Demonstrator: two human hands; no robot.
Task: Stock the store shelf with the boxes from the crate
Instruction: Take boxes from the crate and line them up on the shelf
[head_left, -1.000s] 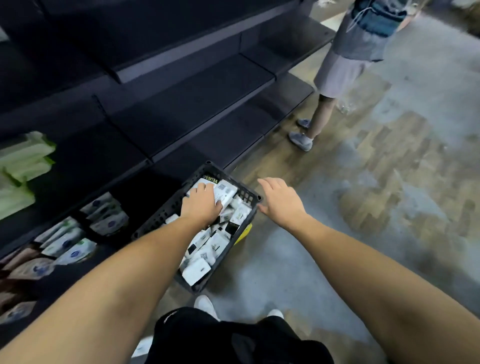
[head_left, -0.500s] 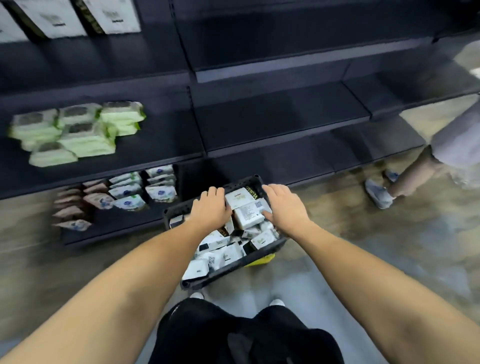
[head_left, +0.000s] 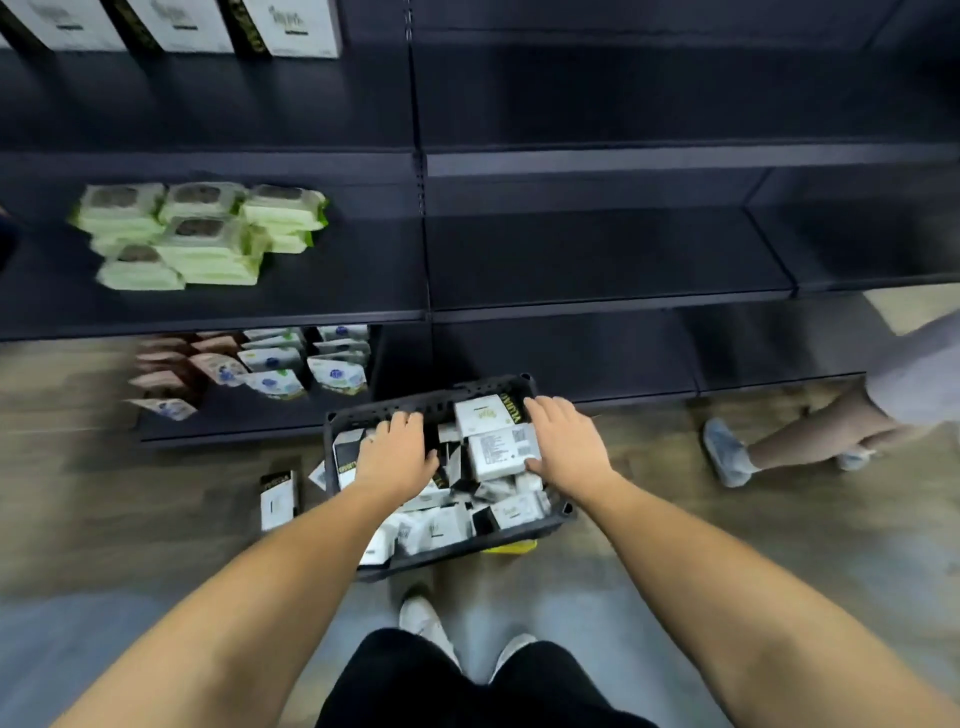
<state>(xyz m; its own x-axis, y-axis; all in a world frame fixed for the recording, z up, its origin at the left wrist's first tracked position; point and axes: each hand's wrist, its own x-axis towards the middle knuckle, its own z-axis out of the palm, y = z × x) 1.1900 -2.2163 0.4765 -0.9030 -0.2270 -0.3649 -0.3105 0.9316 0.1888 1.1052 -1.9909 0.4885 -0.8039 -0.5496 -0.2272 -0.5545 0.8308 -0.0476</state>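
Crate (head_left: 524, 385): black plastic, rectangular, walls pierced with slots, standing on the wood-pattern floor (head_left: 104, 493) in front of the bottom shelf (head_left: 571, 358). We find it filled with small flat cardboard boxes (head_left: 436, 527), white faces with black-and-yellow side panels, lying jumbled at all angles.

Left hand (head_left: 397, 457) lies palm down over the left part of the pile, fingers bent downward. Its fingertips are hidden among the boxes, so we cannot tell whether it has hold of anything.

Right hand (head_left: 563, 447) has fingers nearly straight, laid along the right edge of a white box (head_left: 498, 449) with printed text, thumb touching its near corner.

One stray box (head_left: 279, 500) lies on the floor left of the crate.

Shelving is dark matt metal. Soft green packs (head_left: 197, 234) and pouches (head_left: 291, 364) are motion-blurred, print unreadable. Another person's leg (head_left: 789, 441) is cut off at the right edge.
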